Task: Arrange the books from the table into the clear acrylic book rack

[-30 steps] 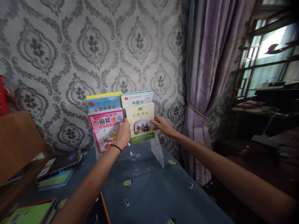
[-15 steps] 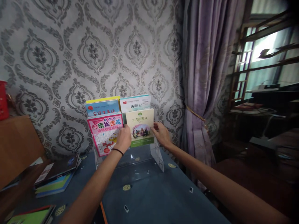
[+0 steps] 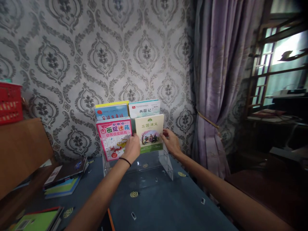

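Observation:
A cream and green book stands upright, its right edge pinched by my right hand. At its left edge my left hand has its fingers closed round the border, overlapping the pink book beside it. Both books sit in the front tier of a clear acrylic stand. Behind them, in the back tier, are a blue book with a yellow edge and a white book with a teal edge. My left fingertips are partly hidden.
On the left lie a stack of books and a green book. A cardboard box with a red basket on it stands behind. The dark blue cloth covers the table. A purple curtain hangs at right.
The view has shifted slightly left, so everything appears further right. Both hands keep their hold on the cream and green book, which stays about the same place in the stand.

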Demonstrator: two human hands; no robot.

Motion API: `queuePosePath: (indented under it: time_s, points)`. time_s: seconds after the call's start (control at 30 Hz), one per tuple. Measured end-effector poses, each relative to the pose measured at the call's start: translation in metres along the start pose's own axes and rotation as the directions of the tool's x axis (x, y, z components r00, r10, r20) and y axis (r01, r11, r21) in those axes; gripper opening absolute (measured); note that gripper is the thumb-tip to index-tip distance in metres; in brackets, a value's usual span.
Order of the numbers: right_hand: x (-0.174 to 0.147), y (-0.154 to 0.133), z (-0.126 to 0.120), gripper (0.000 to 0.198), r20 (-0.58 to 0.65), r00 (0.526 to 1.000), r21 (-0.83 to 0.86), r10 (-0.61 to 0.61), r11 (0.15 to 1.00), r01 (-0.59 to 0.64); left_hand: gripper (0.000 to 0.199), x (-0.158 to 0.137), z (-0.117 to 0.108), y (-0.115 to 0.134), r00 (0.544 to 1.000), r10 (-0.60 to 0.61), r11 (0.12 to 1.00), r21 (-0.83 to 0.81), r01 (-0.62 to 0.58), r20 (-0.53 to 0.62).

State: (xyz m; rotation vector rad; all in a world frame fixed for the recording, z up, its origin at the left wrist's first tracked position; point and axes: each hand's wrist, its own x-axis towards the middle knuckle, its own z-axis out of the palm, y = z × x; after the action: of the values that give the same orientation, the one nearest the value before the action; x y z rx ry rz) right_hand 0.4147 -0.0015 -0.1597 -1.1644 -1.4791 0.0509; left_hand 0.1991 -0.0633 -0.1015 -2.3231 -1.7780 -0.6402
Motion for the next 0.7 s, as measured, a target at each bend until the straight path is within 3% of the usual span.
queuePosePath:
  time_s: [0.33,0.57,0.7]
  points:
    - [-0.003,-0.001,-0.002,0.036,0.014,0.998,0.062,0.061,0.996,-0.062,0.061,-0.018,0.001,0.005,1.0,0.005,0.992,-0.128,-0.007,-0.016]
    - [-0.003,-0.005,-0.006,0.04,0.031,0.998,0.043,0.06,0.997,-0.062,0.059,-0.038,-0.008,0.003,0.999,0.039,0.99,-0.137,-0.038,0.004]
    - [-0.006,-0.005,-0.005,0.042,-0.088,0.995,0.03,0.051,0.998,-0.049,0.056,-0.064,-0.01,-0.007,0.996,0.056,0.994,-0.093,-0.049,0.068]
